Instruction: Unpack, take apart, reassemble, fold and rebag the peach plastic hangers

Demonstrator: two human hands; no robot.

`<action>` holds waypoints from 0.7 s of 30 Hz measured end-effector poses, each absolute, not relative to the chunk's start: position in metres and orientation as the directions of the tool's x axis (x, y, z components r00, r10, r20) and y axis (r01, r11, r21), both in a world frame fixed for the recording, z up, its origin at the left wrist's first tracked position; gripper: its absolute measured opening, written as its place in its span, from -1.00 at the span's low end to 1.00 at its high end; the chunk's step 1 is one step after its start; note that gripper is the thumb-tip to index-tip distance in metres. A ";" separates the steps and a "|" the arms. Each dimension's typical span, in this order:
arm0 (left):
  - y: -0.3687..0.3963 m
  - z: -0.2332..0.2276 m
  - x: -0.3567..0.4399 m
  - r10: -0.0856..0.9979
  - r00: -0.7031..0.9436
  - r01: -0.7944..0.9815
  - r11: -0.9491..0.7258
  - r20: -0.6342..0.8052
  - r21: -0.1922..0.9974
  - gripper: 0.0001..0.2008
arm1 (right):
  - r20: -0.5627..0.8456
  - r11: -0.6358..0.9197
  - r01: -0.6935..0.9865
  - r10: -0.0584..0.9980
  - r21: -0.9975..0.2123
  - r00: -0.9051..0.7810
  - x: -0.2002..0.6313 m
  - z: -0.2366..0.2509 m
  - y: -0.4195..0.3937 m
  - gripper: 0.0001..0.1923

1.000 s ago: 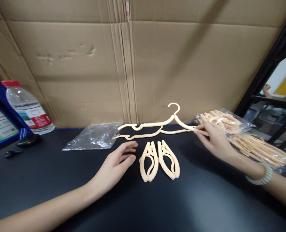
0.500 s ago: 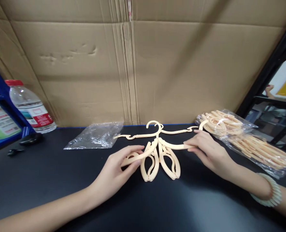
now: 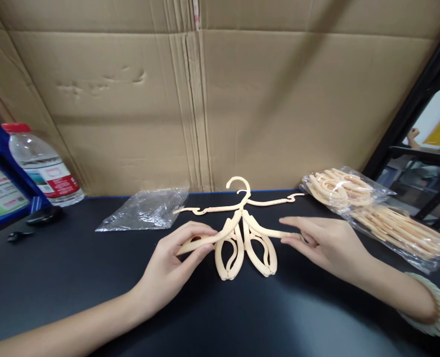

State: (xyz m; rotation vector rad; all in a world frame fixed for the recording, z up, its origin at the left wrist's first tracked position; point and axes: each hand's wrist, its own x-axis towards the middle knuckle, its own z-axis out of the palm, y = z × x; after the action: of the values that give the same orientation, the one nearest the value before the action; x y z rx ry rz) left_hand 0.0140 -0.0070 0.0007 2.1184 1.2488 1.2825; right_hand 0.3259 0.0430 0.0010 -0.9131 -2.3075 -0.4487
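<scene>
I see cream thin plastic folding hanger [image 3: 238, 223] spanning between both hands, above black tabletop [image 3: 93, 277]. Left hand [image 3: 171, 260] pinches left arm tip, thumb over, fingers under. Right hand [image 3: 326, 240] holds right arm tip with nearly flat fingers, loose pinch. Two folded cream hangers [image 3: 245, 250] lie just below, between hands; another opened hanger [image 3: 242, 204] just beyond. My judgement: light, stiff, smooth, hinge likely weak point; grip arm ends near tips, avoid twisting. Bagged hangers [image 3: 376, 210] beyond right hand.
</scene>
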 end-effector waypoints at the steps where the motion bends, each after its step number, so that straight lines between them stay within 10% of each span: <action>1: -0.007 0.001 0.014 0.828 0.190 0.498 -0.544 0.527 0.675 -0.87 | 0.612 0.700 0.709 0.526 0.083 -0.591 0.326 0.000 0.042 -0.75; 11: -0.007 0.002 0.015 0.854 0.153 0.473 -0.505 0.497 0.722 -0.89 | 0.686 0.365 0.810 0.434 0.459 -0.584 0.324 0.005 0.032 -0.70; 21: -0.008 0.003 0.016 0.911 0.116 0.433 -0.405 0.396 0.805 -0.88 | 0.704 0.706 0.551 0.656 -0.445 -0.273 0.323 0.003 0.045 -0.67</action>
State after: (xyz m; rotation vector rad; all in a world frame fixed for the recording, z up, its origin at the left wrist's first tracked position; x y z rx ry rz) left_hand 0.0162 -0.0078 0.0029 1.8975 1.2996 1.2476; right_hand 0.3227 0.0450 0.0033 -0.9299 -1.9509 0.1377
